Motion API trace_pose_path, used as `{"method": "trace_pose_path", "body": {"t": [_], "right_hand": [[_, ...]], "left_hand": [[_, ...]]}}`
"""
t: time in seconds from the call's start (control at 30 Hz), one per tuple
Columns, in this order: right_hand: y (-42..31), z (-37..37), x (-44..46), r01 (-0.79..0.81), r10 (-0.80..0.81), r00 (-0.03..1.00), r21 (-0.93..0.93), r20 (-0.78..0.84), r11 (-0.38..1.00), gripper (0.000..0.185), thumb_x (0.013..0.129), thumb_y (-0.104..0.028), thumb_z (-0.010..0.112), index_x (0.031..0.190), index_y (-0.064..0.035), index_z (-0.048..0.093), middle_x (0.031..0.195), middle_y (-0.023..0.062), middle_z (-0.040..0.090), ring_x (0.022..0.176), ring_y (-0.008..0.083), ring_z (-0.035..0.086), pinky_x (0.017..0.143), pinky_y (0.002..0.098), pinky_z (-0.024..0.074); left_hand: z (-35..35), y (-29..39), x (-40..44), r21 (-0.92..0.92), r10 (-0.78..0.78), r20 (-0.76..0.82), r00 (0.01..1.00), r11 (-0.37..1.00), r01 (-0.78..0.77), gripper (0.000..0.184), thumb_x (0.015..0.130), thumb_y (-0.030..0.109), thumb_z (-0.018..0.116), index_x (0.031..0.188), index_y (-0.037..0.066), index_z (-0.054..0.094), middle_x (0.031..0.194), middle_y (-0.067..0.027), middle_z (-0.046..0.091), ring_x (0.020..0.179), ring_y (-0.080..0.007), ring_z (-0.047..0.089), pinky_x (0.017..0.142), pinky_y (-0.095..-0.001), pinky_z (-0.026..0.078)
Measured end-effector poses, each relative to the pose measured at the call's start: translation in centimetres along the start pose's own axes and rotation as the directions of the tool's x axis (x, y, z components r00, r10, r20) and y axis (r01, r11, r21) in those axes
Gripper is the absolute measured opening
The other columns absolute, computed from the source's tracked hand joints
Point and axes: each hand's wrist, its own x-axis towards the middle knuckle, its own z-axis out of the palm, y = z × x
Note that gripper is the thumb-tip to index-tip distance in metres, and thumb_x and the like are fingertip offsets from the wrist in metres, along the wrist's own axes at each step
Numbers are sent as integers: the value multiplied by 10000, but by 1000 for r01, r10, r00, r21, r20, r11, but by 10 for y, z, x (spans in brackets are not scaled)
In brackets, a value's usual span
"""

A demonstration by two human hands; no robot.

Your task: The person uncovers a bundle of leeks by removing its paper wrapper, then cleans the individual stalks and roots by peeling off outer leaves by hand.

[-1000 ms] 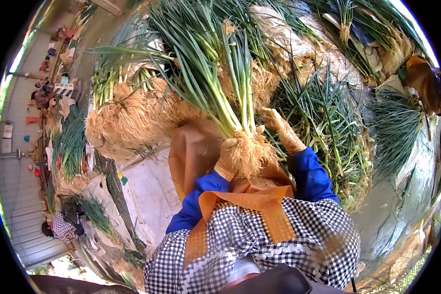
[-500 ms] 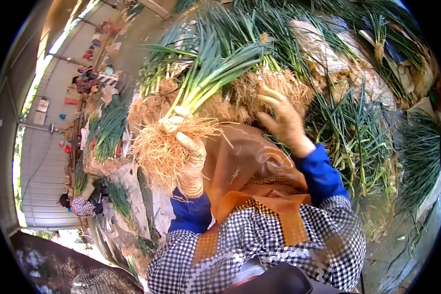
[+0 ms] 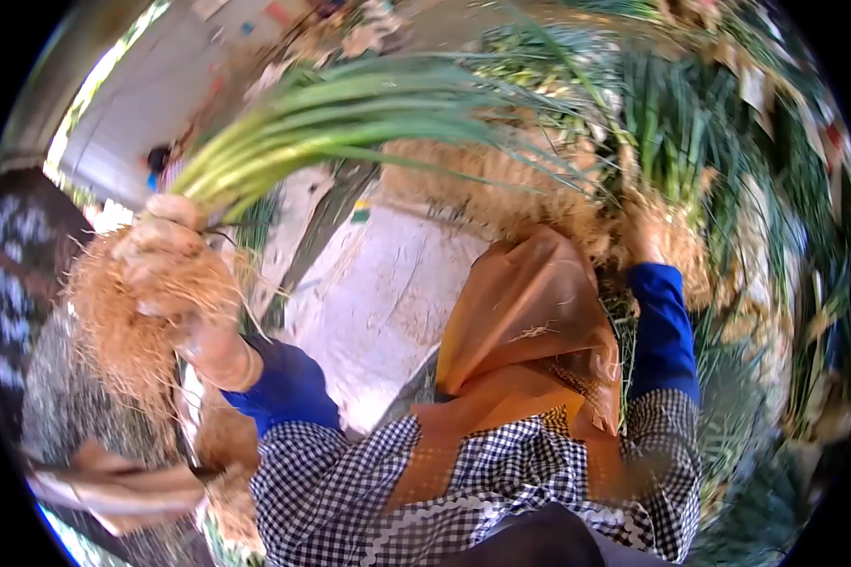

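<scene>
At the far left, my left hand [image 3: 184, 283] is closed round the root end of a bunch of green onions [image 3: 284, 142]. Its tan roots spill round my fingers and its blurred green leaves stretch to the right. On the right side, my right hand [image 3: 644, 231] rests among the roots of upright green onions [image 3: 676, 161]; its fingers are largely hidden by roots. A brown apron [image 3: 529, 321] with a few loose root strands covers my lap.
A pale sheet [image 3: 388, 283] lies left of the apron. Beyond it is a long row of onion roots [image 3: 482, 184]. More onions [image 3: 804, 208] lie along the right. A brown cloth [image 3: 123, 487] is at the lower left.
My left hand has carried its bunch from the middle to the far left. My right hand, earlier raised with fingers apart, has moved in among the roots on the right. The view has turned.
</scene>
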Motion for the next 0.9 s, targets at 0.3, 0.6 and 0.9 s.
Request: {"method": "trace_pose_path", "body": {"t": [0.3, 0.6, 0.9], "right_hand": [[-39, -34, -3, 149, -139, 988, -185, 65, 971, 253, 781, -190, 600, 1015, -95, 620, 1240, 72, 497, 1205, 303, 389, 1003, 393, 328], [-41, -87, -33, 139, -123, 990, -280, 75, 950, 214, 872, -227, 529, 1005, -77, 604, 1315, 124, 445, 1239, 327, 358, 1034, 406, 294], [-67, -114, -36, 241, -224, 971, -325, 89, 914, 199, 868, -240, 551, 942, -73, 630, 1222, 116, 523, 1169, 333, 446, 948, 433, 386]], "left_hand": [[-47, 131, -158, 613, 518, -11, 855, 679, -404, 335, 789, 191, 588, 1093, 82, 499, 1006, -52, 593, 862, -169, 595, 754, -315, 497], [-310, 153, -409, 673, 632, -739, 233, 699, 239, 303, 778, 98, 603, 1065, 10, 563, 1083, -103, 592, 945, -227, 589, 868, -329, 468], [-468, 85, -485, 162, 192, -962, -194, 974, 160, 309, 739, 74, 604, 1042, 20, 572, 948, -144, 627, 868, -281, 609, 782, -380, 488]]}}
